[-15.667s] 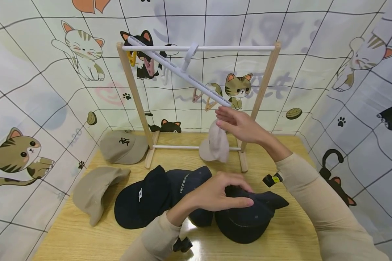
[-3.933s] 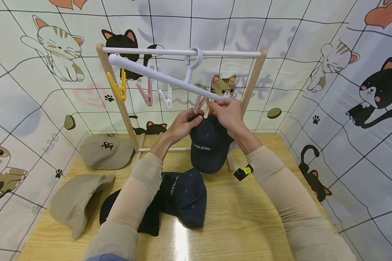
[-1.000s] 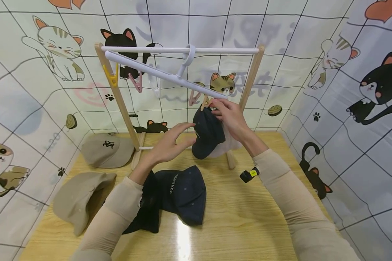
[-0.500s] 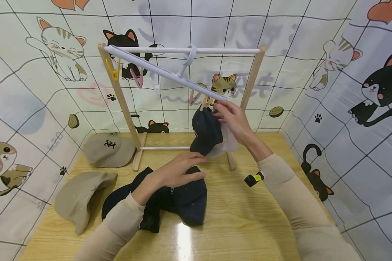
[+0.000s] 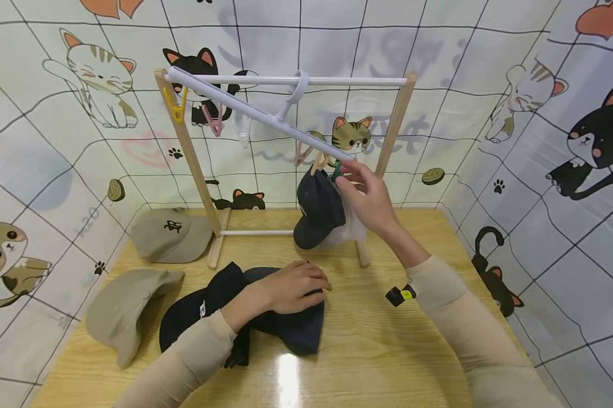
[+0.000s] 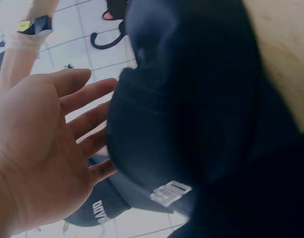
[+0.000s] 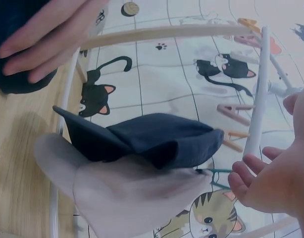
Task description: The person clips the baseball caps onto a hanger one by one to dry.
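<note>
My left hand [image 5: 296, 286] is over the navy cap [image 5: 298, 334] on the table; its fingers lie outstretched along that cap's edge in the left wrist view. Beside it is a black cap [image 5: 184, 311], partly behind my forearm. My right hand [image 5: 373, 198] is at the low end of the tilted white hanger [image 5: 250, 107], fingers loosely bent by the green clip [image 7: 219, 179], pinching nothing. A second navy cap [image 5: 316, 207] hangs from the light orange clip [image 5: 316, 163]. Behind it a pale cap [image 7: 137, 193] hangs from the green clip.
The hanger hooks over the white rail of a wooden rack [image 5: 188, 147]. A yellow clip [image 5: 175, 107], pink clips [image 5: 213, 120] and a white clip hang along it. Two beige caps [image 5: 171, 235] lie at the table's left. A cat-print cloth stands behind.
The second navy cap went from the table onto the hanger's clip. My left hand has since left it and come down to the table's navy cap. My right hand stays by the hanger's low end.
</note>
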Available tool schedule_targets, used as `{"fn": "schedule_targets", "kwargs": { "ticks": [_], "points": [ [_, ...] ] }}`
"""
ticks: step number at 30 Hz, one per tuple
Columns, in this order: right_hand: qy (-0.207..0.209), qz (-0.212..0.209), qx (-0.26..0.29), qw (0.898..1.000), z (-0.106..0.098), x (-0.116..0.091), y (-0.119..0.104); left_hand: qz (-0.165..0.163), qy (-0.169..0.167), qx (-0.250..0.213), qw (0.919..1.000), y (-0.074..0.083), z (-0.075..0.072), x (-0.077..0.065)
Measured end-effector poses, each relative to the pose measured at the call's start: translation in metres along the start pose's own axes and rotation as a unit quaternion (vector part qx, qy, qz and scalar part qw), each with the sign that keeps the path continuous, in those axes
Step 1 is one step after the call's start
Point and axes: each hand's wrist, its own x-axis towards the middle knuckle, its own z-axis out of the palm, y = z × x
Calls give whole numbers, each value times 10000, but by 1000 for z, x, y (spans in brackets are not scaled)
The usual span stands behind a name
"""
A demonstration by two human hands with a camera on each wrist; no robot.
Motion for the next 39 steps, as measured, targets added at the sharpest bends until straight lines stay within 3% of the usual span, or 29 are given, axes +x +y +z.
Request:
{"fn": "schedule_targets", "kwargs": {
  "ticks": [5,12,17,22,30,39],
  "points": [
    [-20,-291,-57,9996,7,-5,-6,-101,-261,382,9989,0,10,3],
    [-221,-399,60,9989,17,-5,-12,-128,-242,1187,9926,-2,17,7],
    [-363,-442,37,9984,26,-3,-16,-8,-123,1385,9903,-4,16,8],
    [-474,-423,58,9980,35,1,-17,-64,-228,1577,9872,-6,8,8],
    [-582,-194,169,9980,43,6,-23,-327,-486,1470,9874,-9,-6,7],
    [-579,267,537,9965,53,13,-28,-236,-292,762,9964,-11,-14,4]
  ]
}}
